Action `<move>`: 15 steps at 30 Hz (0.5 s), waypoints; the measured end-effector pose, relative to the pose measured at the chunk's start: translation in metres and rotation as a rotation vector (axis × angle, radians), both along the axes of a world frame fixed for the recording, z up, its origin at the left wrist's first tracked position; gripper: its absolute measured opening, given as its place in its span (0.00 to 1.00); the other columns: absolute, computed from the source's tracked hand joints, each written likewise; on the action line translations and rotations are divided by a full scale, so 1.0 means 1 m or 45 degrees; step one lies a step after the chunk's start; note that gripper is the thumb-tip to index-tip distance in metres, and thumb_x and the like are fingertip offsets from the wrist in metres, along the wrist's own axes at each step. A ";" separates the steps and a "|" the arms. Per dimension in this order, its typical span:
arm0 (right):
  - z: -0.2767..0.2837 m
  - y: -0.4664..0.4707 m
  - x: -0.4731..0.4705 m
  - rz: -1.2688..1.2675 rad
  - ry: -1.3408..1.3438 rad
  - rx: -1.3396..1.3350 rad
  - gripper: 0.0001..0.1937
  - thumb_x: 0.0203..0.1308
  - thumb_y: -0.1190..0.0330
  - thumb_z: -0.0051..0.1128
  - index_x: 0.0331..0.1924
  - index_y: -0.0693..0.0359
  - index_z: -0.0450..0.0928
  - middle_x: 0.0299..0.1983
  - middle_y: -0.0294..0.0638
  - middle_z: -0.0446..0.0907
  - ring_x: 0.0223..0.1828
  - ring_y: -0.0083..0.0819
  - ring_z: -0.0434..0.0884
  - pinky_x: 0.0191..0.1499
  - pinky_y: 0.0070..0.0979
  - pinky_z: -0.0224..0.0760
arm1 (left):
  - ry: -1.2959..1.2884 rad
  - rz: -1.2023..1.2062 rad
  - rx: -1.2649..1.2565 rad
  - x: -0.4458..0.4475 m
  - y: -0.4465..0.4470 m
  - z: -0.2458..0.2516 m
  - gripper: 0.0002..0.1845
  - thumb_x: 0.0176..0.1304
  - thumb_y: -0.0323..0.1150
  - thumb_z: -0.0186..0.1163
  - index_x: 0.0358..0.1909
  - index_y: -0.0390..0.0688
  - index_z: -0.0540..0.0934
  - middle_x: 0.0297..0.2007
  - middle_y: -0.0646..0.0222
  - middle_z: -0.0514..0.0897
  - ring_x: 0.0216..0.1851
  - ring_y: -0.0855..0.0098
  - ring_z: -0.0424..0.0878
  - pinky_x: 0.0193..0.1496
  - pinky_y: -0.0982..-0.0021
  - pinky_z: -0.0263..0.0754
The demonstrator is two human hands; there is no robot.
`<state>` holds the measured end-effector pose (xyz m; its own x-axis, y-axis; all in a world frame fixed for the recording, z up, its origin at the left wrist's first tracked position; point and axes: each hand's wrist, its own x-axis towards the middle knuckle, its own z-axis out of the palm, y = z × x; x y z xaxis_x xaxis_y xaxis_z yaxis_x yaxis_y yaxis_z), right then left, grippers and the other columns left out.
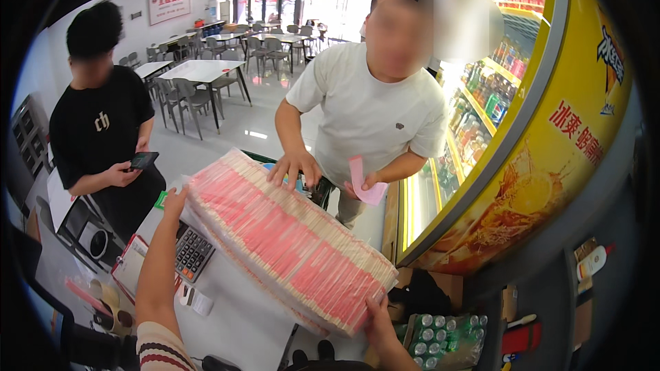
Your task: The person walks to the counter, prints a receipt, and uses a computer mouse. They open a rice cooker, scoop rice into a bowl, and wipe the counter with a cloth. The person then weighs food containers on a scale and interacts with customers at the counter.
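A large clear-plastic pack of slim pink-and-beige items [289,237], apparently paper-sleeved disposable chopsticks, slants across the view above the counter. At its far left end, my left hand [176,200] grips the edge. My right hand [379,315] holds the near right corner, with the fingers partly hidden by the pack. Across the counter, a person in a white T-shirt [376,108] rests one hand [295,169] on or just over the pack's far edge. That person's other hand holds a pink paper slip [365,185].
Below the pack, the white counter [232,288] carries a calculator [193,253], a clipboard [129,268] and a paper slip [196,300]. A person in black [100,118] stands left with a phone [144,160]. A drinks fridge [495,175] borders the right, near packed green cans [433,337].
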<state>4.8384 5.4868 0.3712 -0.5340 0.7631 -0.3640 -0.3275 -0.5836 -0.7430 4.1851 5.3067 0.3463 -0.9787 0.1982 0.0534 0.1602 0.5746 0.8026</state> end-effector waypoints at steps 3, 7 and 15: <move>-0.006 -0.001 -0.008 0.032 0.042 0.021 0.39 0.63 0.67 0.64 0.73 0.52 0.50 0.66 0.44 0.65 0.67 0.39 0.67 0.68 0.41 0.63 | -0.186 -0.014 0.075 -0.031 -0.008 0.015 0.44 0.60 0.65 0.61 0.70 0.46 0.69 0.60 0.59 0.78 0.56 0.63 0.77 0.51 0.57 0.73; -0.005 -0.009 0.000 -0.085 -0.024 0.126 0.37 0.62 0.69 0.63 0.71 0.55 0.54 0.64 0.44 0.68 0.65 0.37 0.70 0.68 0.38 0.63 | -0.432 -0.084 0.211 0.013 0.033 0.054 0.32 0.62 0.60 0.60 0.60 0.51 0.74 0.55 0.64 0.79 0.54 0.66 0.77 0.51 0.58 0.73; -0.010 -0.013 0.052 -0.139 -0.269 0.094 0.36 0.61 0.70 0.59 0.73 0.60 0.55 0.65 0.44 0.70 0.65 0.34 0.71 0.69 0.34 0.62 | -0.482 -0.658 -0.302 0.051 -0.006 0.108 0.24 0.63 0.59 0.58 0.54 0.57 0.78 0.48 0.77 0.81 0.48 0.73 0.76 0.49 0.63 0.70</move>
<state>4.8908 5.4733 0.3614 -0.3650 0.8408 -0.3998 -0.2187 -0.4948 -0.8410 4.2364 5.3012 0.4547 -0.6982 0.6091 -0.3762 0.1943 0.6670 0.7193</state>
